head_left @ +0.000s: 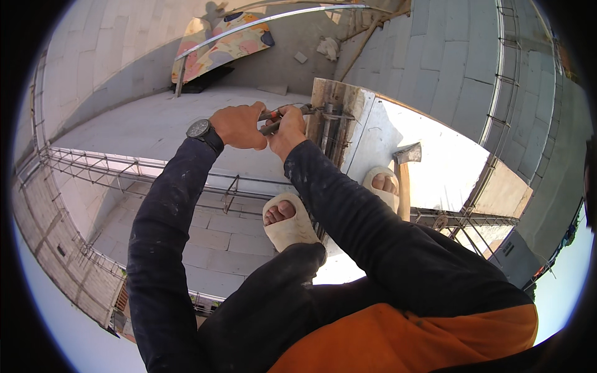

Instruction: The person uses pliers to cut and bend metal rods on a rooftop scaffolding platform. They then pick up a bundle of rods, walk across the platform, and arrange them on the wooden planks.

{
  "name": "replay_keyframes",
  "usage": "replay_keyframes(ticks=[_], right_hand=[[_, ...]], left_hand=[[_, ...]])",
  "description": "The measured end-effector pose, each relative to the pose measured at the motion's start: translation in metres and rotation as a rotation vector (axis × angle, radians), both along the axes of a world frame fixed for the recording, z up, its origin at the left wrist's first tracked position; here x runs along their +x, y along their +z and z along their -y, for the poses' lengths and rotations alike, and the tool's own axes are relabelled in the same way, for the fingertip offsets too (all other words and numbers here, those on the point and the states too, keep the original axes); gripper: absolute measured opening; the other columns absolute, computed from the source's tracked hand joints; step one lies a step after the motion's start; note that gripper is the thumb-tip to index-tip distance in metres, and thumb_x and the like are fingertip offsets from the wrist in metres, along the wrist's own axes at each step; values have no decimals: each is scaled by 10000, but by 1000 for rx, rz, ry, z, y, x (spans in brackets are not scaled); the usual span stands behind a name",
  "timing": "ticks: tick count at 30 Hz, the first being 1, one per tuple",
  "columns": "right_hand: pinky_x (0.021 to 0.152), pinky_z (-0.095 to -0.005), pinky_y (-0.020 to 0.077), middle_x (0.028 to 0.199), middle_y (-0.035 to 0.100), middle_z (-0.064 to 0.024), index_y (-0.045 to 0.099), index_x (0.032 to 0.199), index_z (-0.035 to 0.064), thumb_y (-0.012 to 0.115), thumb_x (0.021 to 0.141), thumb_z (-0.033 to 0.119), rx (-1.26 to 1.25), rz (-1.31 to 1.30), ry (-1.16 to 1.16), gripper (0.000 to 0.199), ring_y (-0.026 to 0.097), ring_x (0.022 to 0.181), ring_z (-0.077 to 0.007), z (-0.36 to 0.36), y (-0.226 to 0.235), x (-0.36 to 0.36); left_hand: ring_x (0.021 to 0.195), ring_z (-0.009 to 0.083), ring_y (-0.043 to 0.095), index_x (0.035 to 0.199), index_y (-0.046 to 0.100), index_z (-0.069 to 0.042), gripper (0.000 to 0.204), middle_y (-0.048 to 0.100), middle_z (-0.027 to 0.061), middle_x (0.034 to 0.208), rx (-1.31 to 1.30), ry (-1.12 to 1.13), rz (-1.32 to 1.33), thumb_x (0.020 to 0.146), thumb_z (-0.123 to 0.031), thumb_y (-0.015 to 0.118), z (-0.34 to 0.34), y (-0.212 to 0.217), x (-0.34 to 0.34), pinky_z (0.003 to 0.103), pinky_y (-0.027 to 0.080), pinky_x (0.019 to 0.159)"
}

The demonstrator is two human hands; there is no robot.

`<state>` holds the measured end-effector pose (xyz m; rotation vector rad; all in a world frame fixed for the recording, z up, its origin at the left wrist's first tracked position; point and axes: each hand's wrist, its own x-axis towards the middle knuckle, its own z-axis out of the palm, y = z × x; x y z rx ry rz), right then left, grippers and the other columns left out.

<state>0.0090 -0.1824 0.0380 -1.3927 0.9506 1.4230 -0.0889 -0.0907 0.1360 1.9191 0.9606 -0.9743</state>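
My left hand (pixel 239 126), with a watch on its wrist, is closed on the handle end of a dark hand tool (pixel 270 116) that looks like a pair of pincers, with a bit of orange-red on one handle. Closed on the same tool is my right hand (pixel 290 129), just to the right. The tool's far end reaches the steel bars (pixel 331 118) at the top of a wooden-sided column form (pixel 321 93). Thin wire or ties cross the bars there. Fingers partly hide the grip, and the jaws are too small to make out clearly.
A hatchet (pixel 407 153) with a wooden handle lies by my right sandal (pixel 381 183) on the pale panel (pixel 423 168). My left sandal (pixel 290 219) is beside a rebar cage (pixel 137 168), above a drop. A patterned board (pixel 233 46) lies far below.
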Motion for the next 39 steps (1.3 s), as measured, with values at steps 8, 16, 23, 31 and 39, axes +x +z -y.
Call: replay_keyframes(ticks=[8,16,23,31,39], right_hand=[[920,-441,437,1032,605,-24,562,985,148,638,880,415,472,-272,-17,297,566,1001,-211,28,31,18],[1050,-530,428,1346,586,-147,530,1387,87,687,910,336,680,669,1828,561,524,1286,-316,45,72,45],[1089,-546,384,1306,569,-160,393,1526,127,751,769,60,844,1732,1676,841,532,1265,-355,36,49,29],[925,-489,475,1199,650,-146,455,1462,101,755,772,119,900,1037,2222,753,642,1149,-315,-3,25,36],[805,-391,510,976,696,-114,624,1225,18,727,816,226,937,98,2545,471,670,901,-249,-77,0,42]], left_hand=[[680,259,674,1145,658,31,467,677,136,811,-316,206,-14,810,-294,647,-19,-8,5,400,571,640],[609,200,622,1075,660,29,376,631,83,795,-852,698,-47,879,-289,621,-28,-30,-15,364,545,538],[679,240,673,1141,629,37,387,665,134,843,-1028,798,18,905,-266,581,-21,-44,-29,422,589,629],[842,317,729,1201,631,-38,700,710,131,938,-74,119,20,670,-423,876,-6,-9,-28,481,596,768],[770,322,750,969,734,-42,274,736,141,813,205,111,114,785,-244,753,18,-46,-48,462,593,743]])
